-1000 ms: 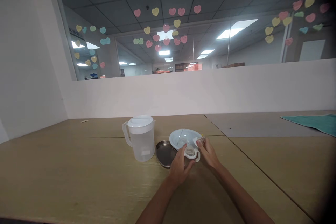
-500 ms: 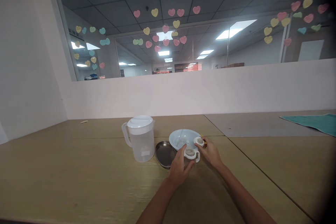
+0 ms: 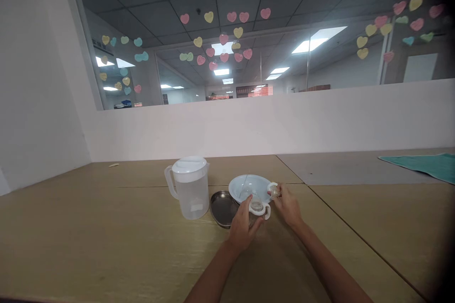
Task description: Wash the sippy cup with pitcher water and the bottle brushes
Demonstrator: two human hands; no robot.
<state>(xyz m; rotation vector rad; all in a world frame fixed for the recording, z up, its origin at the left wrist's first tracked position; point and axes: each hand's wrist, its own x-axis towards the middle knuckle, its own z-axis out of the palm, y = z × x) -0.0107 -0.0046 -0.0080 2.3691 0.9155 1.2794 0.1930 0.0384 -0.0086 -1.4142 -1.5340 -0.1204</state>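
My left hand (image 3: 244,225) is wrapped round a small clear jar (image 3: 256,206) with a white collar and a white handle on its right side. Between the fingers of my right hand (image 3: 287,203) is a small round lid (image 3: 273,190), white-rimmed with a clear middle, tilted over the right rim of a pale blue bowl (image 3: 250,183). Something clear and thin lies in the bowl, too faint to make out. A dark metal dish (image 3: 223,209) sits left of the jar, partly behind my left hand.
A clear plastic pitcher (image 3: 193,194) with a white lid stands left of the metal dish. A teal cloth (image 3: 426,166) lies at the far right. A low white wall (image 3: 227,128) with a window above borders the table's back.
My right hand has turned the lid onto its edge and shifted slightly right. My left hand and the jar have stayed almost in place.
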